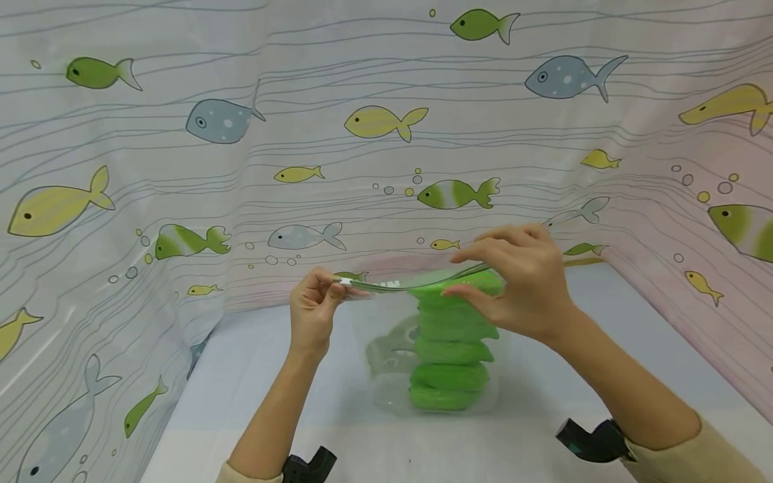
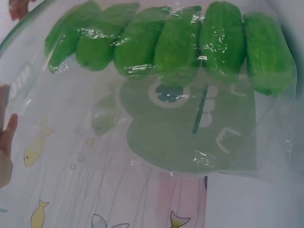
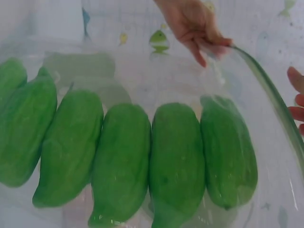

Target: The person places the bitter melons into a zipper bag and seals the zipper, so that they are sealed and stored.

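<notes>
A clear zip bag (image 1: 392, 389) hangs upright with its zip edge at the top, a pale green cartoon print on its side. Several plump green cucumber-like vegetables (image 1: 449, 352) are stacked inside along the bag's right side. My left hand (image 1: 314, 312) pinches the zip strip's left end between thumb and fingers; in the right wrist view the left hand (image 3: 192, 23) is at the bag's corner. My right hand (image 1: 522, 285) is at the strip's right part, thumb and fingers spread apart with the edge passing between them. Whether its fingers touch the strip I cannot tell.
Under the bag spreads a white tabletop (image 1: 253, 396). A fish-printed curtain (image 1: 290, 87) stands behind the table and along both sides. Black camera mounts (image 1: 594, 441) sit on both wrists by the beige sleeves (image 1: 682, 456).
</notes>
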Action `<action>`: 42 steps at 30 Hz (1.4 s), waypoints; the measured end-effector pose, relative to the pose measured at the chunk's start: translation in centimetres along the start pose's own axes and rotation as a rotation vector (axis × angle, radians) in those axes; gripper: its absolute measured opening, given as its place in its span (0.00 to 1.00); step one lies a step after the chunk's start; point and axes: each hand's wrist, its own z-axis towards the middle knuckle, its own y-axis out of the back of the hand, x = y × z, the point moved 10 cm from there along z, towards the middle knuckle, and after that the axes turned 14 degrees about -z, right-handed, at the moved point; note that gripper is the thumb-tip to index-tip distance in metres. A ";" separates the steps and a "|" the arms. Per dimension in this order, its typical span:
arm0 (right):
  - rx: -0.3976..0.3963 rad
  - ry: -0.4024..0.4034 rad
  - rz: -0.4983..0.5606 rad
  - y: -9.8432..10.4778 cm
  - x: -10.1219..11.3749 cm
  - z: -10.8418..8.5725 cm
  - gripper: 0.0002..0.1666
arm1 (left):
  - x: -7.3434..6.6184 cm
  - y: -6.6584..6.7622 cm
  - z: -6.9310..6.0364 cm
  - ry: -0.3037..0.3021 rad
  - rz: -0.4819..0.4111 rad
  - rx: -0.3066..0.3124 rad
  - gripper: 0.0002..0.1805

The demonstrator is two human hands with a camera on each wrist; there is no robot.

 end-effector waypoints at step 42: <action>0.204 0.099 -0.103 -8.1 8.9 3.5 0.06 | -0.2 -0.6 -0.1 -0.014 0.021 0.003 0.08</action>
